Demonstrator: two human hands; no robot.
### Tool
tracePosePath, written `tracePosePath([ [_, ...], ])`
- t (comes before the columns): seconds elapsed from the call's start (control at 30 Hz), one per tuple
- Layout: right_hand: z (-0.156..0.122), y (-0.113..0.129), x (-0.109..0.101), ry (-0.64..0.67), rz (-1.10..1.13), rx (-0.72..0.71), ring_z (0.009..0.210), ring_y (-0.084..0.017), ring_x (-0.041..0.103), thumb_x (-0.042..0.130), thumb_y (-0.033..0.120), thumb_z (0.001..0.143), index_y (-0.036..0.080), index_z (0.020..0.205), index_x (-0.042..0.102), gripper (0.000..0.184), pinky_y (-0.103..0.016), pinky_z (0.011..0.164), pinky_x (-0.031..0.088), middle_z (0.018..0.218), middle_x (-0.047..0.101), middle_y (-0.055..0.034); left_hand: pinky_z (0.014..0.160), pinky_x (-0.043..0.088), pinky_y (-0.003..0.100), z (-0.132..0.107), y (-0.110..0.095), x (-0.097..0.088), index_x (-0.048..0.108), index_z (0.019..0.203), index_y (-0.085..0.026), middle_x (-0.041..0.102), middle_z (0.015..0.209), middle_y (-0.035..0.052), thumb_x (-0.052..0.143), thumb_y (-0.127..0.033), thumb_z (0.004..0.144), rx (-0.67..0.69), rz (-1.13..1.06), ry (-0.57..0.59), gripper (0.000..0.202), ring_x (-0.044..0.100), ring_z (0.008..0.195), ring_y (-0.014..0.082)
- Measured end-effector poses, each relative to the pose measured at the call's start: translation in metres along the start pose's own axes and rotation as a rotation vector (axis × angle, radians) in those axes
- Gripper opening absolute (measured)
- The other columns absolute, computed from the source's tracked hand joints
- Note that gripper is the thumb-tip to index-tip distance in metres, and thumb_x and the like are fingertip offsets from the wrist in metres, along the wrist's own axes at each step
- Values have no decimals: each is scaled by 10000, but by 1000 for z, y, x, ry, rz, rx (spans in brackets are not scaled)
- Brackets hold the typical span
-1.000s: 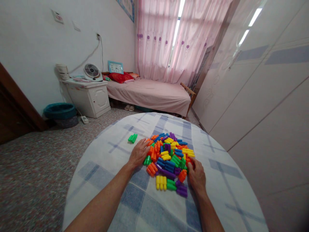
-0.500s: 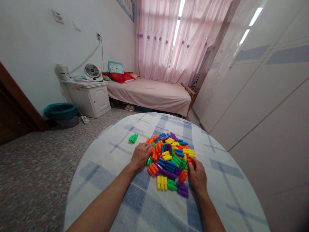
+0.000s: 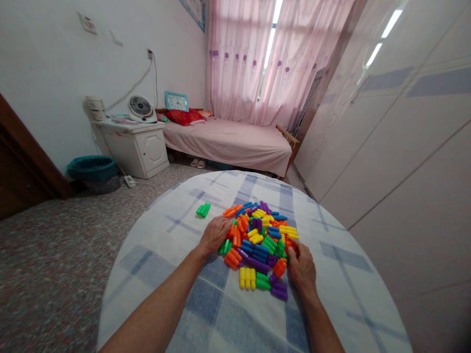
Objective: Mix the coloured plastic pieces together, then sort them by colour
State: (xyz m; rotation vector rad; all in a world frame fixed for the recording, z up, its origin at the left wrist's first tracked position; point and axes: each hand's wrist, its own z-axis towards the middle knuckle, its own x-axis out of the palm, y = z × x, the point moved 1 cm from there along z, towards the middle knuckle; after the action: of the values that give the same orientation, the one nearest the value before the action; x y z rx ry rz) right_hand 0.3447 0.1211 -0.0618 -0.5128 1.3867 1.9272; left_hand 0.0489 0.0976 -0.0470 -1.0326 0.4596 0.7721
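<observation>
A pile of plastic blocks [image 3: 259, 239] in orange, blue, green, yellow and purple lies at the middle of the round tabletop [image 3: 349, 279], which is covered with a white cloth checked in blue. The left hand [image 3: 215, 234] lies palm down on the left edge of the pile, its fingers curled over orange and green pieces; I cannot tell whether it grips any of them. The right hand [image 3: 301, 267] sits at the near right edge, its bent fingertips touching red and orange pieces; its grip is also hidden. 1 green block [image 3: 202, 210] lies alone on the cloth, to the far left and apart from the pile. Beyond the tabletop stand a pink bed [image 3: 228, 139] and a white cabinet [image 3: 138, 147] carrying a small fan [image 3: 140, 108].
</observation>
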Motion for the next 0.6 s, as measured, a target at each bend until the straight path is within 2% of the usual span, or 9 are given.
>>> tracePosePath([
  [0.2,0,3,0,0,7,-1,1032,-256,533,344,438,809,121,1117,591,506,-391,947,381,1109,598,-138,1045,341,331,2,-3,-2,694,911,-214,654,1106,30,258,-394,954,101,33,149,473,525,1112,172],
  [0.27,0,4,-1,-1,8,-2,1031,-258,533,343,441,805,110,1112,593,516,-391,951,378,1106,597,-144,1057,327,341,2,-4,-1,699,901,-223,650,1135,23,272,-394,949,107,35,167,462,517,1130,177],
  [0.4,-1,5,-1,-4,5,3,1034,-259,532,342,443,802,109,1111,594,520,-394,957,373,1106,597,-148,1004,371,323,0,-9,-1,691,841,-214,674,1056,32,299,-373,945,45,38,82,436,554,1078,173],
  [0.6,-1,5,-1,-13,8,-8,1027,-256,530,348,437,811,128,1105,592,492,-395,942,379,1096,598,-138,837,445,316,-4,-10,-4,632,764,-179,662,813,57,311,-316,934,-193,141,-84,388,601,851,176],
])
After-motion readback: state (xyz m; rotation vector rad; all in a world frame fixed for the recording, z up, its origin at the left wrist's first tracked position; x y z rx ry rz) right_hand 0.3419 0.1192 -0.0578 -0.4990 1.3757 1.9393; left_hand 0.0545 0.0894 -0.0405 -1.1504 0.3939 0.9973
